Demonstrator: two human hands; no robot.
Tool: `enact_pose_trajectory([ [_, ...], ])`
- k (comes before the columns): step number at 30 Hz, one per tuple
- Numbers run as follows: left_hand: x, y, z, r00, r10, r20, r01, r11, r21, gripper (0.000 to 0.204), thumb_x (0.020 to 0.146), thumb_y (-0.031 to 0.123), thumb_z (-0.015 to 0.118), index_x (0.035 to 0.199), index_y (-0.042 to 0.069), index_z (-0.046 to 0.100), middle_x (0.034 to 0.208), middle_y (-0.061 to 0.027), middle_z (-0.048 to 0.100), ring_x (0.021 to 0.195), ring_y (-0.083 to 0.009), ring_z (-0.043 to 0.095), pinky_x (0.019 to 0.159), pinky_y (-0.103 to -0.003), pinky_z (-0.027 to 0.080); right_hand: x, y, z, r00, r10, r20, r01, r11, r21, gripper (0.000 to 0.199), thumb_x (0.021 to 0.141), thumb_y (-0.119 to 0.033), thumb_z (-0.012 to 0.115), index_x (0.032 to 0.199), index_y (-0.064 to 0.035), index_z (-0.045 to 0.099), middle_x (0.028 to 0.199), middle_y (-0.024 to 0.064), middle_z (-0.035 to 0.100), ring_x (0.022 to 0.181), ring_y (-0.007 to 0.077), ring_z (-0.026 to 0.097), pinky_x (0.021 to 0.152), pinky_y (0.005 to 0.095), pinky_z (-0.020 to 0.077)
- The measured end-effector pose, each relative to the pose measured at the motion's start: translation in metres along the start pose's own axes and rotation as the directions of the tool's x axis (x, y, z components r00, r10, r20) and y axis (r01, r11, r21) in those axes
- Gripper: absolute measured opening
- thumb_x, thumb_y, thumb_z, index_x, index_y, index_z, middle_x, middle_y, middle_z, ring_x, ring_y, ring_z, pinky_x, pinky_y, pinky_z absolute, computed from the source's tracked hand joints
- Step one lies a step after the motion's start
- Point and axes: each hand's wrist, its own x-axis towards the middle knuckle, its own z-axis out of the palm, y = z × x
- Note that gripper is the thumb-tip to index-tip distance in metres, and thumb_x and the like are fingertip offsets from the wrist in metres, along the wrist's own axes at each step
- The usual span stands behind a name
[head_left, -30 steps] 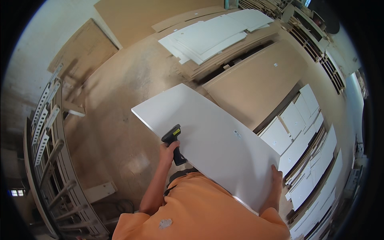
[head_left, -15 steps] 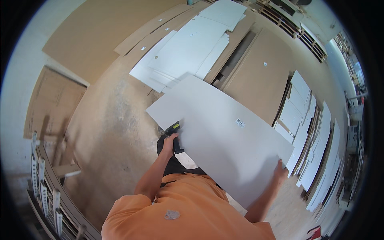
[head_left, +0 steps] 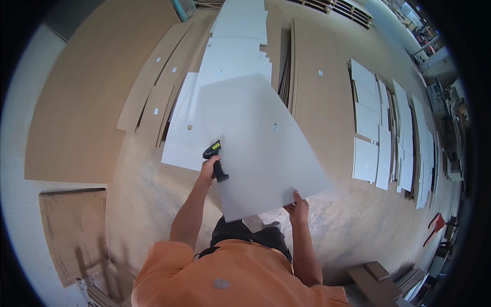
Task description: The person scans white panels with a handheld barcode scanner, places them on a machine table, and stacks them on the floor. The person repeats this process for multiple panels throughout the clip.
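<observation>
A large white panel [head_left: 255, 123] is held out in front of me, tilted, with a small label [head_left: 276, 128] on its face. My left hand [head_left: 208, 168] is closed around a black handheld barcode scanner [head_left: 219, 166] with a yellow sticker, at the panel's left edge. Whether the fingers behind also grip the panel is hidden. My right hand [head_left: 298, 205] grips the near right edge of the panel, thumb on top and fingers underneath. The panel's far end overlaps a stack of white boards [head_left: 230, 53] in this view; I cannot tell whether they touch.
Long brown boards [head_left: 325, 102] lie beyond the panel, and more brown boards [head_left: 166, 87] lie at left. Stacks of narrow white panels [head_left: 365, 123] stand at right. A big brown sheet [head_left: 87, 97] and a cardboard piece [head_left: 74, 230] are by the left wall. Pallets [head_left: 353, 13] lie far back.
My view has turned to the left. The panel has swung to point more directly away from me, and my right hand appears closer to my body's middle. Both hands keep their hold.
</observation>
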Motion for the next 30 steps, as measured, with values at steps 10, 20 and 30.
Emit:
enact_pose_trajectory([
  [10,-0.064,0.077,-0.099,0.978,0.177,0.111,-0.18,0.984,0.015,0.033,0.083,0.04,0.065,0.084,0.008,0.064,0.086,-0.0139,0.074,0.042,-0.0061,0.047,0.035,-0.023,0.033,0.124,0.036,0.233,0.987,0.02,0.16,-0.043,0.989,0.139,0.032,0.1,-0.021,0.055,0.116,0.0073,0.053,0.104,0.0199,0.065,0.094,0.0315,0.069,0.078,0.0416,0.0615],
  [20,-0.158,-0.1,-0.121,0.982,-0.174,-0.074,0.187,0.954,0.235,0.037,0.08,0.04,0.067,0.095,0.006,0.063,0.084,-0.0149,0.074,0.041,-0.0108,0.052,0.034,-0.025,0.031,0.062,0.182,0.043,0.784,0.164,0.599,0.468,0.478,-0.744,0.03,0.085,-0.026,0.067,0.098,0.0011,0.067,0.081,0.0143,0.071,0.076,0.022,0.071,0.066,0.0353,0.0565],
  [30,-0.159,-0.153,0.121,0.98,-0.041,0.194,-0.106,0.72,0.686,0.033,0.078,0.036,0.069,0.077,0.004,0.067,0.07,-0.0107,0.071,0.039,-0.0099,0.05,0.035,-0.027,0.03,0.061,0.092,-0.351,0.998,-0.027,-0.064,-0.015,0.813,-0.583,0.029,0.087,-0.022,0.065,0.105,0.0012,0.067,0.089,0.0134,0.072,0.077,0.021,0.072,0.065,0.035,0.0561],
])
